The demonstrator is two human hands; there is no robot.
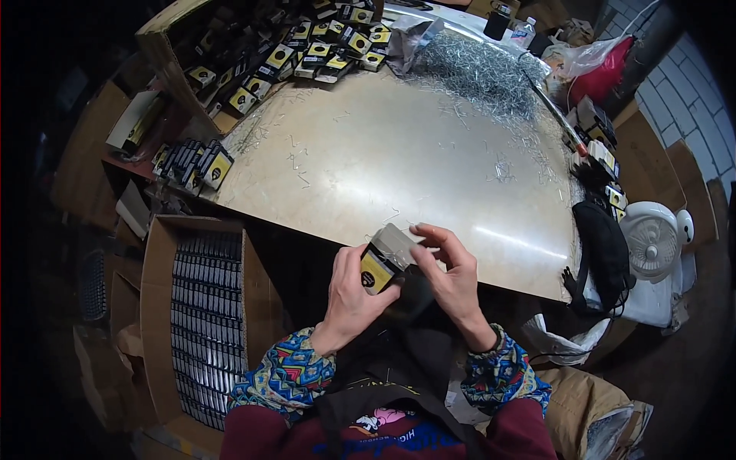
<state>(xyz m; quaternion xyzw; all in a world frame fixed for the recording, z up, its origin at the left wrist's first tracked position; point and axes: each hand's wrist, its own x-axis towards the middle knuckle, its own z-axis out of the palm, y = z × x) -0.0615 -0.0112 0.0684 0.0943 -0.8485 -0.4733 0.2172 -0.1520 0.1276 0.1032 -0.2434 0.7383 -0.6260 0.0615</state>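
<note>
My left hand (355, 290) grips a small black and yellow cardboard box (376, 270) by its sides, tilted up over the table's near edge. The box's grey top flap (395, 243) stands open, with a few thin metal bits by it. Beside the flap is my right hand (451, 268), thumb and forefinger apart, slightly blurred. Whether its thumb touches the flap I cannot tell. Small silver bent-wire pieces (483, 73) lie heaped at the table's far right, and several are scattered over the tabletop (383, 153).
Many black and yellow boxes (318, 50) are piled at the far left, some in a cardboard carton (176, 57). More boxes (195, 165) stack at the table's left corner. Rows of packed boxes fill a carton (157, 307) at my left. On the right are a white fan (650, 241) and a black pouch (606, 249).
</note>
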